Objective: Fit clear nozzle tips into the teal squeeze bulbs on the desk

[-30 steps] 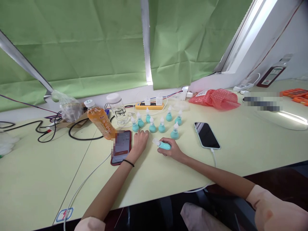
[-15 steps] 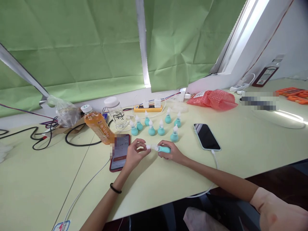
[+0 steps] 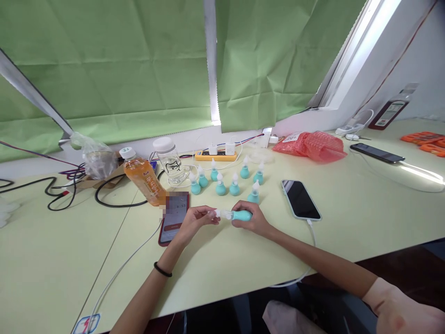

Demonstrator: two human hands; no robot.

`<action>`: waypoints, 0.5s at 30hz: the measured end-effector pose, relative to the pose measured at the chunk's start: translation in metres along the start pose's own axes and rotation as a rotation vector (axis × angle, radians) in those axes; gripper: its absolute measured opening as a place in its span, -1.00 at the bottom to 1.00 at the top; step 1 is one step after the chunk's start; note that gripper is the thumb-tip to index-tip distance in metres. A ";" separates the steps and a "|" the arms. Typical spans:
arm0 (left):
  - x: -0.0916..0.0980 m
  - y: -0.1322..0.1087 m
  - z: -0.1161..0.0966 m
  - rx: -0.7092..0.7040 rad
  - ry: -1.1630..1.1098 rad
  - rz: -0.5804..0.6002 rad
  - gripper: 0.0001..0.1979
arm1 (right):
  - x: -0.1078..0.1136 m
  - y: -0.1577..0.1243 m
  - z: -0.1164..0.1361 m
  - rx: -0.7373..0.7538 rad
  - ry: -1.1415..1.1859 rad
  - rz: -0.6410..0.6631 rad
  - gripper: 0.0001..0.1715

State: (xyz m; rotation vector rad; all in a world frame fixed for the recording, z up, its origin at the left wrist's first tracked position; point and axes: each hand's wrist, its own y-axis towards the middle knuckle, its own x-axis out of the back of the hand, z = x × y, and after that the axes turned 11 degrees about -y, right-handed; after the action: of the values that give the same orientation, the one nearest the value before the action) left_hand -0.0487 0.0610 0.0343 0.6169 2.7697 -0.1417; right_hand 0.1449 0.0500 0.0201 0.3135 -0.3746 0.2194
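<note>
My right hand is wrapped round the teal bulb of a nasal aspirator, which lies sideways with its clear nozzle pointing left. At the nozzle's far end, my left hand pinches a small white tip between thumb and fingers. The tip meets or nearly touches the nozzle; I cannot tell how firmly they are joined. Behind my hands stand several similar teal aspirators, upright with pale pointed tops. The closest one is just beyond my right hand.
A red-cased phone lies beside my left wrist. An orange drink bottle and a clear water bottle stand behind it. Farther right are a charging phone and red bubble wrap. A yellow power strip sits behind.
My left fingers have closed in more around the white tip. The aspirator and both hands appear slightly farther right, while the whole view has also shifted a little.
</note>
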 end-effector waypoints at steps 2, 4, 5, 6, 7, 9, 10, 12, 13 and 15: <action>0.000 0.000 0.000 -0.007 0.014 -0.018 -0.78 | -0.001 -0.001 -0.001 0.021 -0.037 -0.018 -0.81; 0.000 0.000 0.000 -0.013 0.021 -0.022 -0.78 | -0.001 -0.001 -0.001 0.030 -0.071 -0.028 -0.81; 0.000 0.000 0.000 -0.012 0.021 -0.022 -0.78 | -0.002 -0.002 -0.001 0.035 -0.087 -0.033 -0.81; 0.000 0.000 -0.001 -0.009 0.022 -0.024 -0.78 | -0.002 -0.002 -0.001 0.042 -0.102 -0.041 -0.81; 0.001 0.000 -0.001 -0.006 0.026 -0.028 -0.78 | -0.002 -0.002 0.000 0.050 -0.118 -0.048 -0.81; 0.001 0.000 -0.001 0.003 0.035 -0.041 -0.77 | -0.002 -0.003 0.001 0.066 -0.149 -0.060 -0.82; 0.001 0.000 -0.001 0.008 0.038 -0.045 -0.77 | -0.002 -0.003 0.001 0.075 -0.163 -0.065 -0.83; 0.000 -0.001 -0.001 0.014 0.044 -0.045 -0.78 | -0.002 -0.004 0.000 0.097 -0.187 -0.070 -0.84; -0.001 -0.001 -0.001 0.018 0.047 -0.042 -0.78 | -0.002 -0.004 0.000 0.110 -0.195 -0.070 -0.85; -0.002 -0.002 -0.003 0.031 0.059 -0.039 -0.78 | -0.001 -0.004 -0.002 0.138 -0.206 -0.066 -0.85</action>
State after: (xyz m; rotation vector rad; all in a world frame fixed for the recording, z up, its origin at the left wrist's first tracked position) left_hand -0.0481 0.0591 0.0375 0.5836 2.8429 -0.1777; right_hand 0.1454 0.0470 0.0168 0.4859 -0.5530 0.1486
